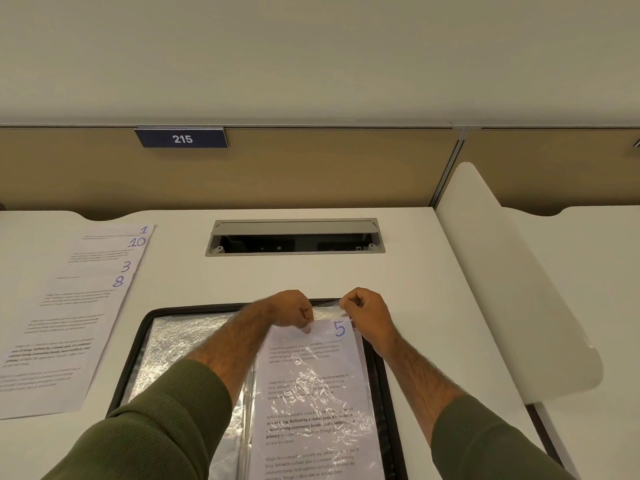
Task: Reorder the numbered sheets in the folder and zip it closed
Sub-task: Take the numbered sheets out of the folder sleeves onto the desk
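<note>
A black zip folder (138,344) lies open on the desk in front of me, with clear plastic sleeves (180,341) inside. On its right half sits the sheet numbered 5 (311,393), partly inside a crinkled sleeve. My left hand (291,308) pinches the sheet's top edge. My right hand (367,313) pinches the sleeve's open top edge (327,304) just right of it. To the left on the desk, sheets (86,289) marked 1, 10, 3 and 8 lie overlapped in a staggered stack.
A grey cable hatch (294,237) stands open in the desk behind the folder. A beige partition with a blue "215" tag (181,138) backs the desk. A white divider panel (512,271) rises along the right side.
</note>
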The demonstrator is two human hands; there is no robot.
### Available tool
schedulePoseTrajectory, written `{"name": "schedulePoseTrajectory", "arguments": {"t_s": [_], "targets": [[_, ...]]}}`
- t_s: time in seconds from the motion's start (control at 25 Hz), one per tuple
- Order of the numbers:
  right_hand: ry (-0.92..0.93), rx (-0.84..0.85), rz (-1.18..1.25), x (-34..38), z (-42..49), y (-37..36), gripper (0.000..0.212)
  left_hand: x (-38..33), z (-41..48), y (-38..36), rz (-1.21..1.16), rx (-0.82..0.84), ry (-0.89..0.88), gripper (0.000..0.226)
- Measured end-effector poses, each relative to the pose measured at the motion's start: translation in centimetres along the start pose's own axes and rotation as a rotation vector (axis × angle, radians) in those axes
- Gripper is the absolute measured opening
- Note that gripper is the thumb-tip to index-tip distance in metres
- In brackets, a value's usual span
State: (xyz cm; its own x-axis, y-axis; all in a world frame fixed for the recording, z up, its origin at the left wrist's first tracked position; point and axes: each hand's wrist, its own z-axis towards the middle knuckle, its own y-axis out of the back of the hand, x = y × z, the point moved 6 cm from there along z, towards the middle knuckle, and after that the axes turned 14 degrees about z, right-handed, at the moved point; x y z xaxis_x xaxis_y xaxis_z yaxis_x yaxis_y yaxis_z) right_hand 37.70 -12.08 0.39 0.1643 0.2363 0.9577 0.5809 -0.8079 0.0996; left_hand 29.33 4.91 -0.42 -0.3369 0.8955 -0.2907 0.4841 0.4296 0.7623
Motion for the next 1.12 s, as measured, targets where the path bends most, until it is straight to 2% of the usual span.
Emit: {"name": "schedulePoseTrajectory", "arguments": {"t_s": [0.12,0.32,0.48,0.64,0.76,0.8,0.88,0.92,1.0,1.12], "targets": [[0.022,-0.052,-0.052,0.5,0.4,0.2,0.018,0.4,0.5,0.6,0.004,-0.025,0.021,0.020],[0.066,-0.097,-0.108,2.0,2.0,0.7,0.026,1.8,0.8,4.2,0.043,-0.307,0.124,0.002],[-0.003,-0.034,-0.165,2.3,2.6,0.5,0.022,2.3,-0.3,7.3,-0.066,-0.560,0.246,0.009],[-0.031,-0.015,-0.267,1.4,2.7,0.6,0.023,2.7,-0.8,10.0,-0.127,-0.717,0.235,0.008],[-0.025,-0.038,-0.257,1.3,2.4,0.6,0.026,2.3,-1.4,11.8,-0.159,-0.823,0.171,0.007],[-0.006,-0.055,-0.233,1.7,2.4,0.7,0.024,2.1,-1.8,12.4,-0.136,-0.889,0.164,0.009],[0.051,-0.091,-0.167,3.0,2.3,0.6,0.019,1.8,-3.1,13.3,-0.070,-1.034,0.226,0.037],[0.081,-0.114,-0.124,3.9,2.4,0.5,0.016,2.2,-3.8,13.3,-0.119,-1.078,0.292,0.056],[0.131,-0.160,-0.037,5.6,2.4,0.3,0.016,3.8,-4.6,12.3,-0.393,-1.073,0.421,0.080],[0.196,-0.186,0.014,8.1,2.6,-0.3,0.016,6.0,-4.7,9.2,-0.911,-0.863,0.480,0.082]]}}
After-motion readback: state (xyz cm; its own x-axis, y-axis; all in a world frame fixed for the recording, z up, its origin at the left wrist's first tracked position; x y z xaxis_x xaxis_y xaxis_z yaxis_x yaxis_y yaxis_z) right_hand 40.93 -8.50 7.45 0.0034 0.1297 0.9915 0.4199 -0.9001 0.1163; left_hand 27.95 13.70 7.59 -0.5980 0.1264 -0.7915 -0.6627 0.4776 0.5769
